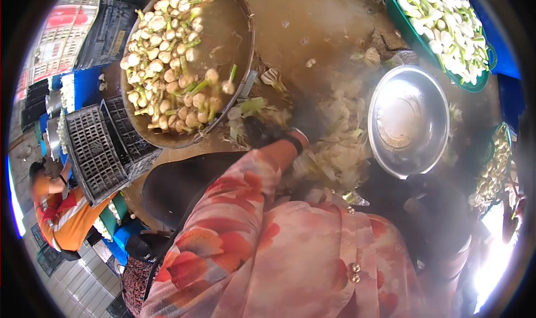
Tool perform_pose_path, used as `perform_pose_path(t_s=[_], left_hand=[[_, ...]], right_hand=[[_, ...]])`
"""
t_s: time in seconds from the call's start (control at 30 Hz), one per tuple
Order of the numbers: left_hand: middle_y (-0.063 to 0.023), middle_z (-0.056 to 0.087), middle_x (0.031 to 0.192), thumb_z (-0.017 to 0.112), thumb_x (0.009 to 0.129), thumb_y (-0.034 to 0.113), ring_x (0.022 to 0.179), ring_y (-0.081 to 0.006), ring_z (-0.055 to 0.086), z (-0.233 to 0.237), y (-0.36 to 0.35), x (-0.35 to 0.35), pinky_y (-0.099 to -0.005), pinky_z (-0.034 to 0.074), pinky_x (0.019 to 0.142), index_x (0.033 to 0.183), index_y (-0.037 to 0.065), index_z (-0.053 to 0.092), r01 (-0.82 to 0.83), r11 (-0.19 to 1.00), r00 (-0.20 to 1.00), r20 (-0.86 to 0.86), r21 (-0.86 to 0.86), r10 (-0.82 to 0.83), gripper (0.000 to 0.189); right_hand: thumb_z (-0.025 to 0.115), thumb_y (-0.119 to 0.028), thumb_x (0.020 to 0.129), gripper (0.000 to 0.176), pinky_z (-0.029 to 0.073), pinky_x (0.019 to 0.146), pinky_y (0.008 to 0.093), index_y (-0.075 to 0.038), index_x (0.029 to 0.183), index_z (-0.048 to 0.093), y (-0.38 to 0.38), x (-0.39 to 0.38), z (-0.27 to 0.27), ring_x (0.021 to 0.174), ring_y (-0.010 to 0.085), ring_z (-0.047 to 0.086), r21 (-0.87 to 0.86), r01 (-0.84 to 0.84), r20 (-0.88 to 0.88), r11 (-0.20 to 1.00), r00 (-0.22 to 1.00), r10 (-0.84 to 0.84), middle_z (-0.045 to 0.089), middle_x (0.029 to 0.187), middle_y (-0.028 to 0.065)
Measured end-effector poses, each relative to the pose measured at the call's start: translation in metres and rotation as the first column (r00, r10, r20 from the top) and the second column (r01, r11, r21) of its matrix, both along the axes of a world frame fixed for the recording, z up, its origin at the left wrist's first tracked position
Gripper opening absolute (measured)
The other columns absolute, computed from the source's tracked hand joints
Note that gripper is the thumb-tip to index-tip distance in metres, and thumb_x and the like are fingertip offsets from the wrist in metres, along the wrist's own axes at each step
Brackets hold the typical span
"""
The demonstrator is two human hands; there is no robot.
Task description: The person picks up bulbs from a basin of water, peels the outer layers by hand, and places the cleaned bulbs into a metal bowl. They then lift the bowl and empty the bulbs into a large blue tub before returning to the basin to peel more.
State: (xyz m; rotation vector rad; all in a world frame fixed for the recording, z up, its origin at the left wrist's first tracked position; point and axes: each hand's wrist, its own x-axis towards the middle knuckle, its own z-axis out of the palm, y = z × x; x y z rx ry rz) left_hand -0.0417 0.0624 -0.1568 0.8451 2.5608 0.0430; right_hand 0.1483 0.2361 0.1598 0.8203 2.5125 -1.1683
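The left hand (311, 125) reaches out past a flowered pink and red sleeve (234, 206) to the far edge of a heap of peelings (335, 153). The hand is a dark smear of motion beyond a dark wristband, so I cannot tell whether its grip is spread or pinching anything. The heap lies on the wet brown floor in the middle of the view, between a wide round basin (245, 67) on its left and a metal bowl (407, 123) just to its right. It looks pale, a loose tangle of whitish-green skins and limp leaf scraps, with a few stray pieces scattered toward the basin. The right hand (420, 188) is a dark blur just below the bowl's near rim, and its grip cannot be made out either. The basin holds muddy water and dirty bulbs (162, 67) with green stalks, heaped on its left side. A green basket (474, 83) at the upper right is full of clean white bulbs. Black crates (100, 150) stand at the left, beside a person in orange (56, 212).
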Motion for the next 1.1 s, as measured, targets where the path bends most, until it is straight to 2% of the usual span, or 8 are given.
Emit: perform_pose_path(t_s=[0.07,0.17,0.3,0.4,0.53,0.8,0.97,1.1], left_hand=[[-0.0256,0.035,0.149,0.054,0.091,0.047,0.134,-0.0453,0.037,-0.006,-0.011,0.006,-0.0493,0.028,0.113,0.143,0.003,0.038,-0.229,0.953,0.940,0.299,0.200,0.163,0.070],[-0.0224,0.042,0.145,0.051,0.092,0.048,0.131,-0.0392,0.042,-0.030,-0.051,-0.037,-0.0485,0.034,0.108,0.139,0.002,0.043,-0.467,0.881,0.870,-0.137,0.082,0.474,0.066],[-0.0192,0.055,0.136,0.045,0.093,0.053,0.119,-0.0352,0.058,-0.185,-0.167,-0.127,-0.0459,0.046,0.097,0.132,0.003,0.056,-0.943,0.314,0.325,0.097,0.110,0.941,0.064],[-0.0236,0.060,0.128,0.051,0.088,0.055,0.117,-0.0380,0.058,-0.193,-0.176,-0.146,-0.0426,0.047,0.095,0.132,-0.002,0.053,-0.850,0.409,0.476,0.151,0.331,0.867,0.072],[-0.0261,0.053,0.133,0.062,0.084,0.050,0.121,-0.0394,0.054,-0.072,-0.060,-0.095,-0.0439,0.046,0.097,0.140,0.004,0.043,-0.762,0.642,0.648,0.082,0.087,0.757,0.075],[-0.0270,0.057,0.117,0.065,0.084,0.039,0.107,-0.0417,0.057,-0.038,0.027,0.027,-0.0469,0.045,0.093,0.141,0.004,0.037,0.155,0.962,0.962,0.185,0.224,-0.198,0.073],[-0.0310,0.045,0.137,0.045,0.093,0.054,0.131,-0.0417,0.042,-0.067,0.024,-0.075,-0.0515,0.029,0.111,0.137,-0.006,0.042,-0.265,0.835,0.940,-0.063,0.482,0.335,0.074],[-0.0257,0.030,0.152,0.038,0.094,0.060,0.141,-0.0395,0.028,-0.084,0.034,-0.131,-0.0536,0.019,0.116,0.146,-0.002,0.033,-0.543,0.806,0.828,-0.010,0.234,0.560,0.081]], right_hand=[[0.076,-0.026,0.078,0.039,0.048,0.073,0.0405,-0.001,0.105,0.066,0.000,-0.001,0.005,0.079,0.0328,0.062,0.014,-0.019,-0.028,1.000,0.999,0.020,0.065,0.085,0.0150],[0.077,-0.026,0.077,0.039,0.048,0.073,0.0402,-0.001,0.105,0.066,0.003,0.002,0.003,0.079,0.0326,0.062,0.022,-0.010,-0.067,1.000,0.998,0.012,0.065,0.084,0.0147],[0.077,-0.027,0.076,0.040,0.048,0.073,0.0409,-0.002,0.105,0.066,0.007,0.007,0.005,0.080,0.0329,0.062,0.105,-0.096,0.106,0.990,0.991,0.085,0.065,0.085,0.0140],[0.077,-0.028,0.076,0.041,0.048,0.074,0.0418,-0.003,0.105,0.066,0.015,0.003,0.007,0.081,0.0336,0.062,0.078,-0.190,0.141,0.979,0.974,0.178,0.065,0.086,0.0134],[0.078,-0.029,0.074,0.043,0.048,0.075,0.0424,-0.003,0.106,0.066,0.010,0.001,0.006,0.081,0.0337,0.062,0.075,-0.227,0.046,0.971,0.974,0.224,0.065,0.087,0.0126],[0.079,-0.028,0.073,0.042,0.049,0.076,0.0428,-0.003,0.104,0.067,0.005,-0.007,0.014,0.082,0.0338,0.063,0.066,-0.124,0.052,0.990,0.991,0.121,0.066,0.086,0.0137],[0.079,-0.027,0.072,0.039,0.049,0.077,0.0435,-0.002,0.101,0.068,0.006,0.002,0.002,0.082,0.0343,0.063,-0.018,-0.069,0.028,0.997,0.997,0.070,0.067,0.084,0.0143],[0.076,-0.030,0.074,0.040,0.049,0.077,0.0447,-0.006,0.104,0.068,0.006,-0.003,0.007,0.082,0.0348,0.063,-0.014,-0.146,0.069,0.989,0.987,0.146,0.067,0.084,0.0141]])
